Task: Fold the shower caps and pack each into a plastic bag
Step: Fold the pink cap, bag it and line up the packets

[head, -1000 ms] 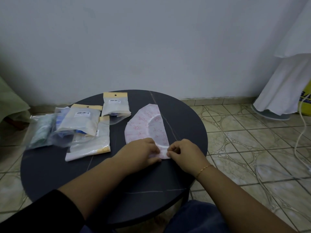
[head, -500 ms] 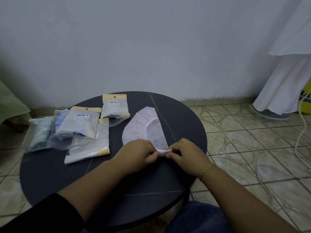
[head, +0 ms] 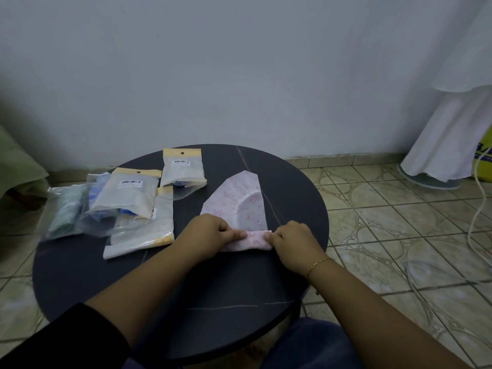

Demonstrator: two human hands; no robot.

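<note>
On the round dark surface (head: 80, 275), both hands — left (head: 210, 237), right (head: 291, 242) — pinch the thin pink-patterned shower cap's (head: 239, 206) rolled near edge.

We pinch the pink cap's (head: 239, 206) rolled near edge with both hands (head: 210, 235) (head: 291, 239) beside packed bags (head: 138, 206).

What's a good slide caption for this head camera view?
Both hands, left hand and right hand, roll the near end of a pink-patterned white shower cap on a round dark table beside packed plastic bags.
</note>
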